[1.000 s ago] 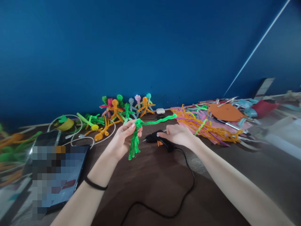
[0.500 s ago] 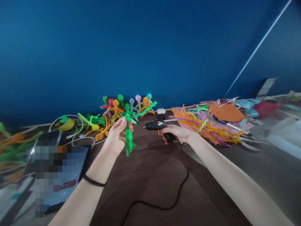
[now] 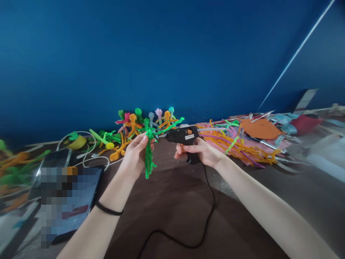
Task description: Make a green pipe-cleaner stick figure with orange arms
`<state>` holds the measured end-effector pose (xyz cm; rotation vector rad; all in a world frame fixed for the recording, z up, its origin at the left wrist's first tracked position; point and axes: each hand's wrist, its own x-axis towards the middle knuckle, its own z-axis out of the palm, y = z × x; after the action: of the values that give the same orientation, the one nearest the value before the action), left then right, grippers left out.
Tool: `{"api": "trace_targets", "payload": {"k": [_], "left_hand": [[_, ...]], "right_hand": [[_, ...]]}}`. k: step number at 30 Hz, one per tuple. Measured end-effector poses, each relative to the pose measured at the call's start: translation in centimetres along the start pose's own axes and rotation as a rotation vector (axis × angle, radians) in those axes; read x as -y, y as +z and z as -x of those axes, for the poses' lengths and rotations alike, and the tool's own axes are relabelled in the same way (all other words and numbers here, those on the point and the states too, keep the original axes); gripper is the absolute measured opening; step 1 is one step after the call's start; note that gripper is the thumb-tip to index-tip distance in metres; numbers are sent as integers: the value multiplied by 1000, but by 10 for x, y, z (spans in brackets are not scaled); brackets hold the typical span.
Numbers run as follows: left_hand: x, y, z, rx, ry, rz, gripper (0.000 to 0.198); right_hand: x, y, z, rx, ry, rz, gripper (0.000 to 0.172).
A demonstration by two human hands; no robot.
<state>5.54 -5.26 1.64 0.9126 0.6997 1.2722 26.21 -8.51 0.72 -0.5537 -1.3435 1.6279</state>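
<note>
My left hand (image 3: 136, 153) pinches a green pipe-cleaner figure (image 3: 148, 158) at its upper body, its legs hanging down and one long arm reaching out to the right. Wrapped round the handle of a black hot glue gun (image 3: 180, 135) is my right hand (image 3: 199, 151), with fingers at the orange trigger. The gun's nozzle points left, close to the figure's body; whether it touches, I cannot tell. A clear glue stick (image 3: 212, 129) sticks out of the gun's back. Behind, several finished pipe-cleaner figures (image 3: 133, 124) lean against the blue wall.
Orange pipe cleaners (image 3: 242, 151) lie in a heap on pink sheets at the right, beside an orange paper piece (image 3: 260, 128). A tablet (image 3: 78, 205), a phone (image 3: 55, 162) and a white cable (image 3: 94, 142) are at the left. The gun's black cord (image 3: 185, 246) crosses the brown table (image 3: 167, 201).
The glue gun has risen off the table in my right hand, turned level and come nearer the green figure. My left hand has shifted slightly right with the figure.
</note>
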Motion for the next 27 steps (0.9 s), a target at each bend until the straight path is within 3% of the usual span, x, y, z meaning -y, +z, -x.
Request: {"api": "trace_targets", "payload": {"k": [8, 27], "left_hand": [[0, 9, 5, 42, 9, -72, 27], [-2, 12, 8, 84, 31, -86, 22]], "right_hand": [[0, 6, -1, -7, -97, 153, 18], [-1, 8, 0, -33, -64, 122, 22]]}}
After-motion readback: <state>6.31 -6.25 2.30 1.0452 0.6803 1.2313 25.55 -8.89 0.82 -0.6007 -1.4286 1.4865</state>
